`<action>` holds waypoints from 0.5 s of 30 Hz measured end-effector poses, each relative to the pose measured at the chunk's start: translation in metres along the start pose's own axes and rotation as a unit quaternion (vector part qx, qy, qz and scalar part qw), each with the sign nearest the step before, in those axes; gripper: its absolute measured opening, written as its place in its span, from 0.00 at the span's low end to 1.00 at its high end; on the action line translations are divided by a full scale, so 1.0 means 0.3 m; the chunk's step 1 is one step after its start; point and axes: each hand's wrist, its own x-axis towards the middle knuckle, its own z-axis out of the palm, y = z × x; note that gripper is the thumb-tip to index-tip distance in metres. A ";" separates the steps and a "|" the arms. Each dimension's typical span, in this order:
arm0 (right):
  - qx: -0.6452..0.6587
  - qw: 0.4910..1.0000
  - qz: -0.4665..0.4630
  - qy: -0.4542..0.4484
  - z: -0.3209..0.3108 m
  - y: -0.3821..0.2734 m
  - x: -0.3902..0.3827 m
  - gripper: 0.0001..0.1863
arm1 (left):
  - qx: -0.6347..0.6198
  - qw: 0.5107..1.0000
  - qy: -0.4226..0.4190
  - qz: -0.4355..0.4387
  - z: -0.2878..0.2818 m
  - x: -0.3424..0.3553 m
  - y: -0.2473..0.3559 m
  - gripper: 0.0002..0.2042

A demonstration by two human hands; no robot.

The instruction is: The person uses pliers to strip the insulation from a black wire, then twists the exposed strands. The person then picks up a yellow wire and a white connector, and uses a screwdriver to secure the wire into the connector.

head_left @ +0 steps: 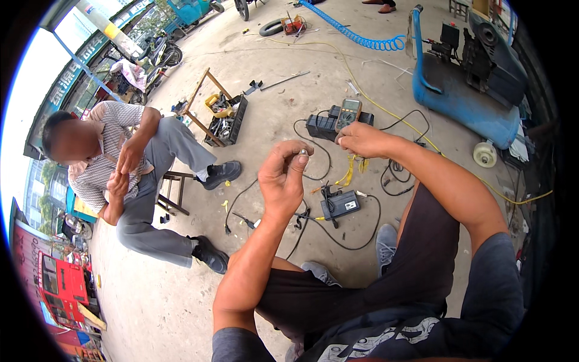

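Note:
My left hand [282, 181] is raised in the middle, thumb and fingertips pinched on a small shiny metal piece [303, 152], too small to identify. To its right, my right hand [365, 140] has its fingers bent closed at the lower end of a grey multimeter [349, 112]. Whether it grips the meter or something thinner is hidden. Behind that hand lies a black block-shaped case [321, 127]. Yellow strips [348, 172] are just below the hand. A black charger-like box [340, 205] with cables rests on the ground in front of my shoes.
A seated person [120, 157] is at left, hands together. Near them stand a wooden-framed tool crate [228, 123] and a stool [175, 193]. A blue air compressor [464, 99] occupies the right. A yellow cable [416, 136], a coiled blue hose [368, 41] and black leads cross the concrete.

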 end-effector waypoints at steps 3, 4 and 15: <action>-0.145 0.989 0.001 -0.032 -0.007 0.019 -0.025 0.17 | -0.036 0.999 0.000 -0.011 -0.002 0.001 0.013 0.05; -0.177 0.983 0.011 -0.052 -0.010 0.025 -0.023 0.17 | -0.045 0.999 -0.002 -0.014 -0.005 0.001 0.018 0.05; -0.225 0.969 0.019 -0.104 -0.037 0.117 0.000 0.14 | -0.212 0.958 0.061 -0.186 -0.016 0.017 0.037 0.08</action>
